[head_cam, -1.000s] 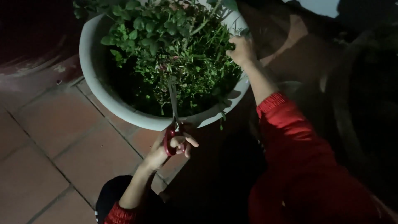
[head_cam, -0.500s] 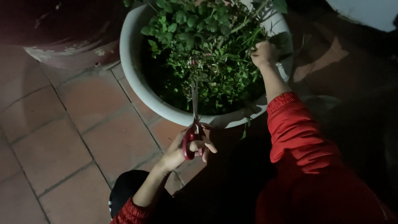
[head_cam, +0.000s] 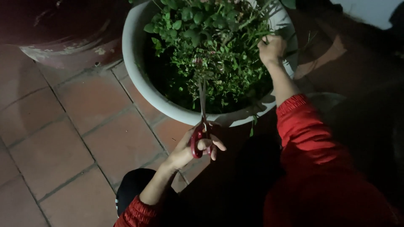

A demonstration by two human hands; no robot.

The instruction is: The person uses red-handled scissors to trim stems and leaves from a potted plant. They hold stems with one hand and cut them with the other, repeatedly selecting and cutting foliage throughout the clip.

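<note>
Left hand (head_cam: 191,149) closed through the red handles of the scissors (head_cam: 201,122), below the pot (head_cam: 139,80) rim; blades reach over the rim into the plant (head_cam: 210,46). Right hand (head_cam: 271,48) fisted on stems at the pot's right side. Pot stands on tiles (head_cam: 75,134).

i see a floor of reddish-brown square tiles (head_cam: 80,126) with darker grout lines, lit from above by one hard light. at top left stands a dark, worn round vessel (head_cam: 63,38) with flaking paint along its base. the right side falls into deep shadow, with a pale wall patch (head_cam: 370,10) at the top right corner.
</note>
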